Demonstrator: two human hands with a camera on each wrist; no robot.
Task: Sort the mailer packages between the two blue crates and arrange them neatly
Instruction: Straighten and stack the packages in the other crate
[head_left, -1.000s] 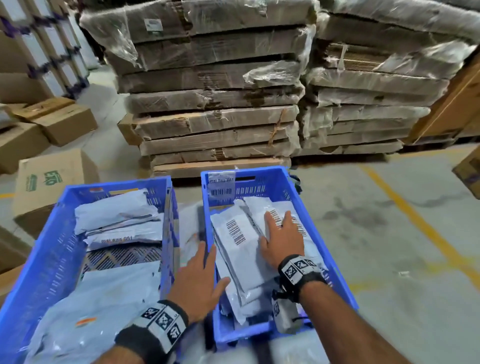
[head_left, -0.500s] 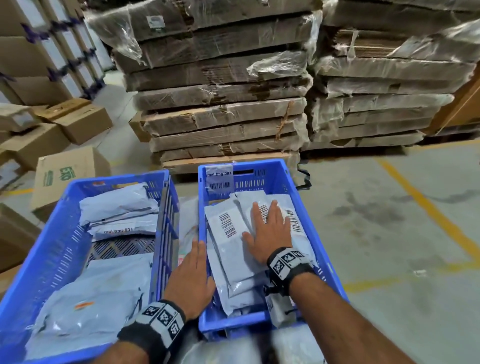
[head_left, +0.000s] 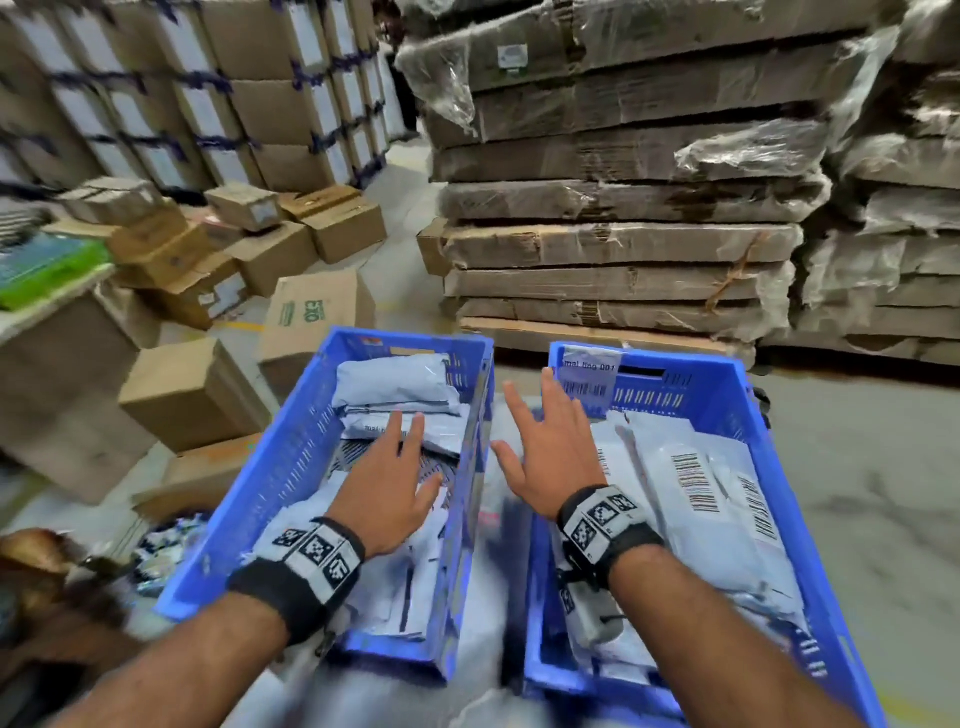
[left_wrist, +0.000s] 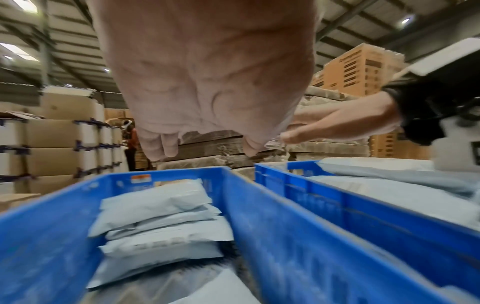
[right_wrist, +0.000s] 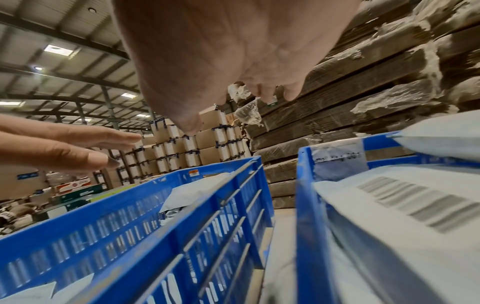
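Two blue crates stand side by side. The left crate (head_left: 291, 457) (left_wrist: 259, 230) holds a stack of grey mailers (head_left: 395, 387) (left_wrist: 155, 222) at its far end and more mailers (head_left: 400, 592) at its near end. Barcoded mailers (head_left: 691, 493) (right_wrist: 405, 201) fill the right crate (head_left: 727, 376) (right_wrist: 306, 205). My left hand (head_left: 395, 467) (left_wrist: 202, 115) hovers flat over the middle of the left crate and holds nothing. My right hand (head_left: 550, 447) (right_wrist: 233, 61) is spread above the gap between the crates, by the right crate's left wall, also empty.
Plastic-wrapped stacks of flat cardboard (head_left: 623, 208) rise just beyond the crates. Cartons (head_left: 192, 395) crowd the floor to the left, with tall carton stacks (head_left: 249, 104) behind them. Grey floor (head_left: 857, 467) lies to the right. A person (left_wrist: 130, 139) stands far off.
My right hand lifted off the mailers in the right crate and moved left over the gap. My left hand moved from the gap to above the left crate. The head view turned left.
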